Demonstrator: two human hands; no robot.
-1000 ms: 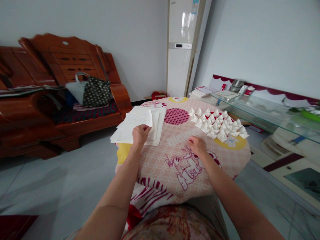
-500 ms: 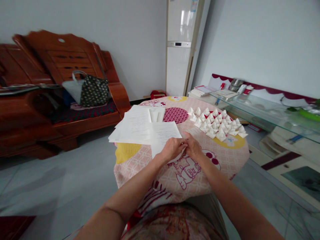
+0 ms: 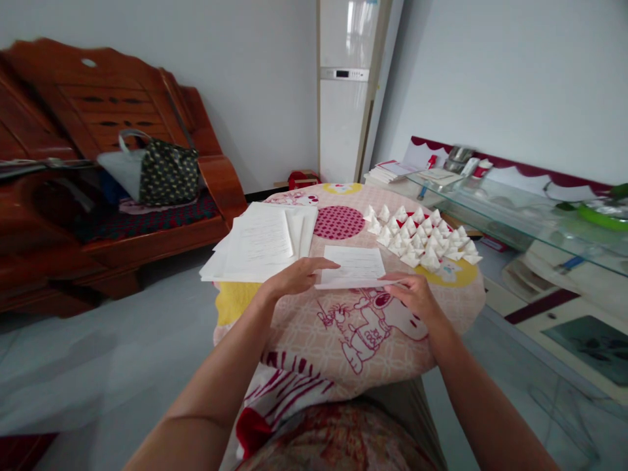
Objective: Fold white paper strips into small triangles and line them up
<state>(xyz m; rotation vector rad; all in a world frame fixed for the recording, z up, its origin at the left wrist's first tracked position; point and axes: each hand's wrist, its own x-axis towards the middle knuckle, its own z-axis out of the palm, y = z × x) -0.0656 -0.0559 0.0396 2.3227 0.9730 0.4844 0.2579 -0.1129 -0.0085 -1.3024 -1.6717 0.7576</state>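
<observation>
A sheet of white paper [image 3: 354, 261] with lines of writing lies in front of me, its near edge turned up in a narrow fold. My left hand [image 3: 298, 276] is at its left edge, the index finger stretched over the top face and the other fingers curled by the edge. At the near right corner, my right hand [image 3: 413, 292] pinches the folded edge between thumb and fingers. To the left lies a stack of written sheets [image 3: 255, 245]. Several small pointed folded-paper pieces [image 3: 429, 258] stand in rows to the right.
A patterned pink cloth [image 3: 314, 327] covers the round table. On the right runs a glass shelf [image 3: 530, 219] with cups and papers. A wooden sofa [image 3: 216, 226] holds a dotted bag [image 3: 169, 171] on the left. A tall white cabinet-like unit [image 3: 343, 124] stands behind.
My hands have moved apart from their meeting point at the paper's right edge, to opposite sides. The sheet now lies crosswise, clear of the stack. The view has shifted slightly.
</observation>
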